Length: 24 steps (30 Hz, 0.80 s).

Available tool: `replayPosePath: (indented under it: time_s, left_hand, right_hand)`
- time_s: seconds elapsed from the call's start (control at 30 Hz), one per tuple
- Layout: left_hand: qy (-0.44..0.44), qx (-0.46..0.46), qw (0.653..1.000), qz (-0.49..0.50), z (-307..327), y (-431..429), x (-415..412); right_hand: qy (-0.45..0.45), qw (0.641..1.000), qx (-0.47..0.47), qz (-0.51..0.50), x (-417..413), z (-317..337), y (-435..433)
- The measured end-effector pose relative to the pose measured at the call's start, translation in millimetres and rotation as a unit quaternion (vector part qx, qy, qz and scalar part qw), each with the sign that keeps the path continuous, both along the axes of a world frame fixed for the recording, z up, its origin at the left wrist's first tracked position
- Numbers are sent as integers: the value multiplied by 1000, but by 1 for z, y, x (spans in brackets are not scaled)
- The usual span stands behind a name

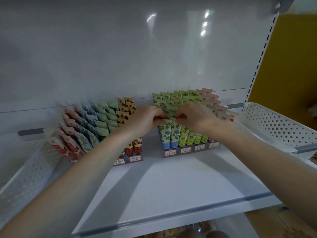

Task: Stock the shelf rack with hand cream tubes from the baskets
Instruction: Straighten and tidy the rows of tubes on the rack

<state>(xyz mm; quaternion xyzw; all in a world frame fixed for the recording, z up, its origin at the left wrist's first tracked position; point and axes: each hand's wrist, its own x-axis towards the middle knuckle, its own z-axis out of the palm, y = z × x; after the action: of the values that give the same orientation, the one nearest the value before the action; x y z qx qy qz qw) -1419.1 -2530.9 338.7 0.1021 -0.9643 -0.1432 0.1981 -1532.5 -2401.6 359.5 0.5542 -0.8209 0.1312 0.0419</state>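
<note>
Head view: L hand (147,117) & R hand (193,115) meet near ctr, just toward 12 o'clock. Fingers are curled, both pinching the flat top crimps of the blue-flower tubes (169,134), which stand upright in the front-left slots of the R rack (190,150) on the white shelf (171,186). Green tubes (181,98) & pink tubes (212,100) fill that rack's other rows toward 1 o'clock. The L rack (127,159), packed w/ mixed-colour tubes (89,127), sits at 9 o'clock, apart from it. A perforated R basket (274,124) is at 3 o'clock and an L basket (30,169) at 8 o'clock, contents unseen.
</note>
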Motion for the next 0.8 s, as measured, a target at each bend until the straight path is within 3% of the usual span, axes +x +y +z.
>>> replayPosePath:
  time_s: [0.23, 0.43, 0.8]
  left_hand:
    - [15, -2, 1000, -5, 7, 3, 2]
    - [70, -14, 997, -4, 32, 11, -11]
    - [-69, -82, 993, -49, 31, 31, -57]
  right_hand:
    - [2, 1000, -9, 8, -4, 4, 2]
    - [-17, 996, -78, -30, -33, 29, 21]
    - [-33, 999, -16, -16, -40, 9, 47]
